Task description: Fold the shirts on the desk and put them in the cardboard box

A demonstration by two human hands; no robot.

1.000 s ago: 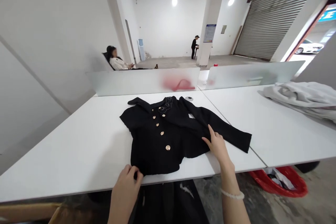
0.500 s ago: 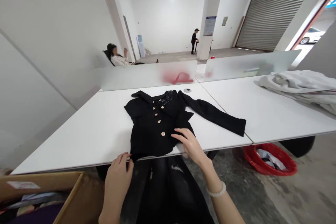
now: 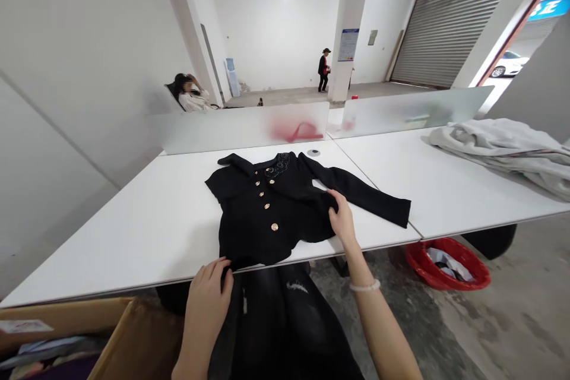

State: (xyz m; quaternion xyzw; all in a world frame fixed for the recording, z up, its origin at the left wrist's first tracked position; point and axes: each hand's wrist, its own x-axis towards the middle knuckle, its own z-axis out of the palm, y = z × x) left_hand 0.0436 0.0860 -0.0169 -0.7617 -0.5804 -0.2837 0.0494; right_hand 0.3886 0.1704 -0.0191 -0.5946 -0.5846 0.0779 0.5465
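A black jacket with gold buttons lies spread face up on the white table, one sleeve stretched out to the right. My left hand pinches the jacket's lower left hem at the table's front edge. My right hand rests on the jacket's right side, near where the sleeve starts, fingers pressed onto the cloth.
A grey heap of cloth lies on the adjoining table at right. Frosted dividers stand along the back edge. A cardboard box sits at lower left, a red basket under the table. Two people are in the background.
My right hand slid from the sleeve inward to the jacket's lower middle, then back up to its right side. The left hand stayed on the hem. The view shifted.
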